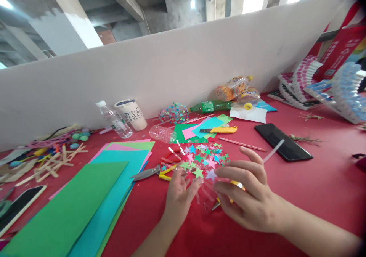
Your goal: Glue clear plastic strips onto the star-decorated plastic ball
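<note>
Between my hands is a clear plastic piece (198, 167) covered with paper stars in green, pink, blue and lilac, with transparent strips hanging below. My left hand (180, 186) grips its near left edge, thumb by a light green star (198, 172). Bent fingers of my right hand (251, 192) close on its right side, fingertips against a lilac star (211, 174); the exact contact is blurred. Yellow-handled scissors (147, 172) lie open left of the piece. Another yellow-handled tool (216, 204) is partly hidden under my right hand.
Coloured paper sheets (74, 196) cover the left side. Behind are a water bottle (116, 121), white cup (134, 116), star-covered plastic piece (174, 113), green bottle (210, 106) and yellow cutter knife (220, 130). A black phone (283, 140) and pencil (243, 144) lie right.
</note>
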{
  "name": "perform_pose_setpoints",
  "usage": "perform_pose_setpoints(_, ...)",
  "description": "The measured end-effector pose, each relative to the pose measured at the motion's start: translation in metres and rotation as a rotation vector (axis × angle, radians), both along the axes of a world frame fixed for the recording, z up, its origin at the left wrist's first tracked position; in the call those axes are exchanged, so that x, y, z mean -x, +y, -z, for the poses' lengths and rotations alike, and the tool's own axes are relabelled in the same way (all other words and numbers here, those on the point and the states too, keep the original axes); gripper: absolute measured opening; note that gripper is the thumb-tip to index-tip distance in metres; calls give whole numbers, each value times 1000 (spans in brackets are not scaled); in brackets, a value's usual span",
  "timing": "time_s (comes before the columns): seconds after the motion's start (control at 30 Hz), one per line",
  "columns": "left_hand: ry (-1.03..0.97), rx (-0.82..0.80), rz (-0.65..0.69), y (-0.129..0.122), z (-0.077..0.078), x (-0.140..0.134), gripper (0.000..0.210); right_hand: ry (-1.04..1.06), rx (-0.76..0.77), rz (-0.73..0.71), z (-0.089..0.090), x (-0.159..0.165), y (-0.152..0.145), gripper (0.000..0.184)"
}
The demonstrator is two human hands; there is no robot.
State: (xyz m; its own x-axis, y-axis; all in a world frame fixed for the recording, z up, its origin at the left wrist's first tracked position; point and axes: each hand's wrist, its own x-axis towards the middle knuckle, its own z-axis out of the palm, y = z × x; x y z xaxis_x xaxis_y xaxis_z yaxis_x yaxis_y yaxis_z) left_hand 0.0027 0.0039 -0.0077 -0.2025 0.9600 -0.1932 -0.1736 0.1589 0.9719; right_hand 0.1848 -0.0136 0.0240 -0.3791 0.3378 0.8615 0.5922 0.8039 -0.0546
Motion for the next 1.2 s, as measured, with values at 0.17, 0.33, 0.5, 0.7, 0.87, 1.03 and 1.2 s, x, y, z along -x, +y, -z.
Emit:
perform_pose_setpoints(0.17,-46,32,-13,1,0,-1,62,52,-36,38,3,0,-1,11)
perform_pose_setpoints(0.33,-47,54,-35,-1,-5,-2,62,0,19,8,-2,-1,-1,23)
perform_pose_setpoints(0.5,-36,59,-28,-1,-10,-3,56,-52,30,-31,-7,-2,-1,36)
perform_pose_setpoints(0.7,-17,29,6,0,-6,0,58,24,-20,-30,-5,-2,-2,29)
perform_pose_setpoints(0.87,-125,129,6,3,5,7,74,102,-44,-33,-2,-4,-1,19)
perform_pose_setpoints(1.03,-150,61,-41,3,6,6,71,93,-32,-31,-4,-5,0,19)
perform_pose_setpoints(1.2,-102,39,-70,2,2,4,67,93,-30,-26,-4,-6,-1,19)
